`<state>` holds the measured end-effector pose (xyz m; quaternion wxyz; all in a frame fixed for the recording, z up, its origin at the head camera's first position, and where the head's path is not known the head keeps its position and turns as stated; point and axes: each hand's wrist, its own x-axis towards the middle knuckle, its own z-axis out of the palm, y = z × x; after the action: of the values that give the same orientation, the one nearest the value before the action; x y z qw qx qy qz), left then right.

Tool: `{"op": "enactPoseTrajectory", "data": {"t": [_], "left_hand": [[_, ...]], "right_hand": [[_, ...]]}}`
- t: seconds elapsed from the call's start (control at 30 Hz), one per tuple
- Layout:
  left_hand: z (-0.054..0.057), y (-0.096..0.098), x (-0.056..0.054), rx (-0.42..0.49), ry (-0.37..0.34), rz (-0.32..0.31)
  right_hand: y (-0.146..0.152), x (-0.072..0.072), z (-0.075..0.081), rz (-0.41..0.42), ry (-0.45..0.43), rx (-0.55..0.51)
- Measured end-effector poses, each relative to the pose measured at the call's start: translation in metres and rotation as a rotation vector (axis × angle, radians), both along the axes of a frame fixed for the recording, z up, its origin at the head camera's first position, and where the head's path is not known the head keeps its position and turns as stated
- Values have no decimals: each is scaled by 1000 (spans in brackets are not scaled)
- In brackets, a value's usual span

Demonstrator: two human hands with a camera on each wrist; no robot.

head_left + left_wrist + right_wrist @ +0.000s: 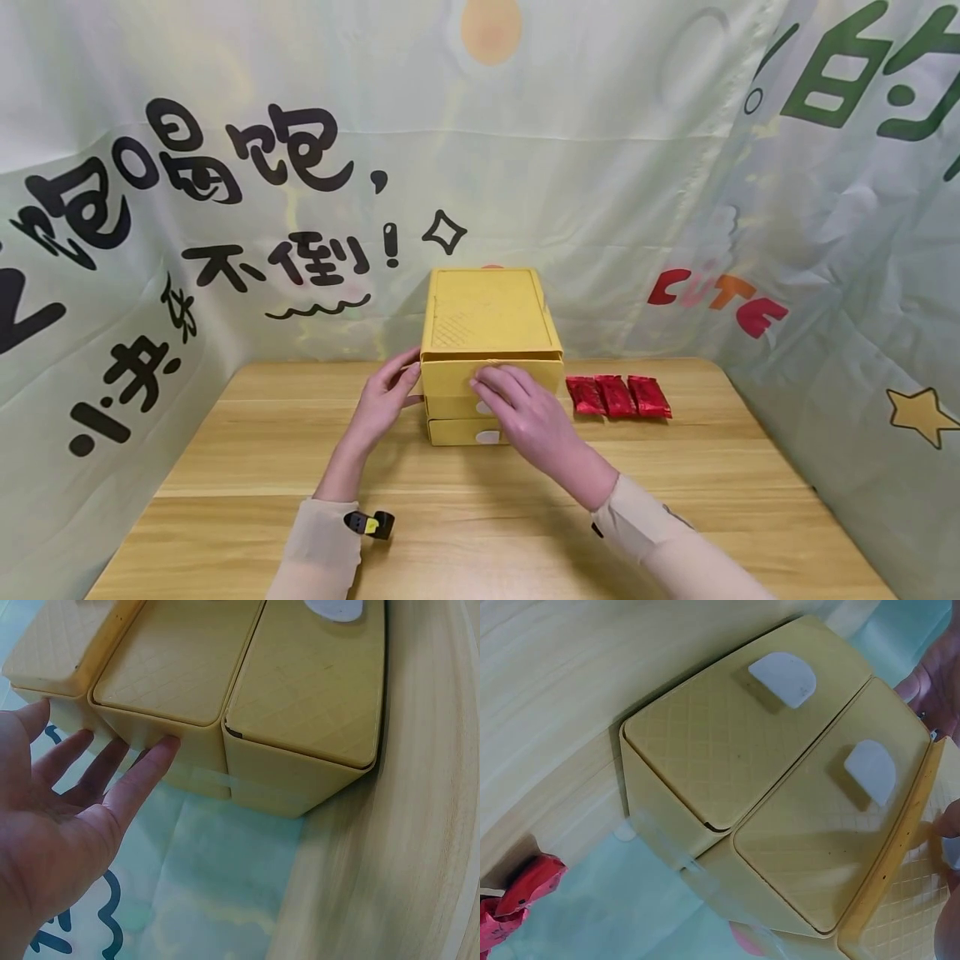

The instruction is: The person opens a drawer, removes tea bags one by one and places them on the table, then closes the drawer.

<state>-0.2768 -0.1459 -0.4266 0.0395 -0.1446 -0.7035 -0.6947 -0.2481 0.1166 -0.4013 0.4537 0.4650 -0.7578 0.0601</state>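
Observation:
A yellow drawer box (487, 308) with three stacked drawers stands on the wooden table. Its top drawer (889, 915) is pulled out slightly past the two drawers below. My right hand (528, 417) is at the front of the top drawer, its fingertips pinching the white handle (950, 852). At the box's left side, my left hand (381, 404) rests its spread, relaxed fingertips against the wall. The lower two drawers are closed, and each bears a white handle, such as the middle one (871, 772). What lies inside the drawers is hidden.
Three red shiny packets (618, 396) lie in a row on the table (300, 467), right of the box. Behind and at both sides hangs a pale printed cloth (585, 208) with lettering. Small black wrist cameras, such as the left one (371, 525), sit at the sleeves.

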Motion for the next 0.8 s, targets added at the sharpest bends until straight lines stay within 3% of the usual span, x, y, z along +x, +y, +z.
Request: {"op": "enactPoseTrajectory", "data": {"t": [0.8], "left_hand": [[0,0,-1,-1,-2,17]], "right_hand": [[1,-16,1,-4,-30,-26]]}}
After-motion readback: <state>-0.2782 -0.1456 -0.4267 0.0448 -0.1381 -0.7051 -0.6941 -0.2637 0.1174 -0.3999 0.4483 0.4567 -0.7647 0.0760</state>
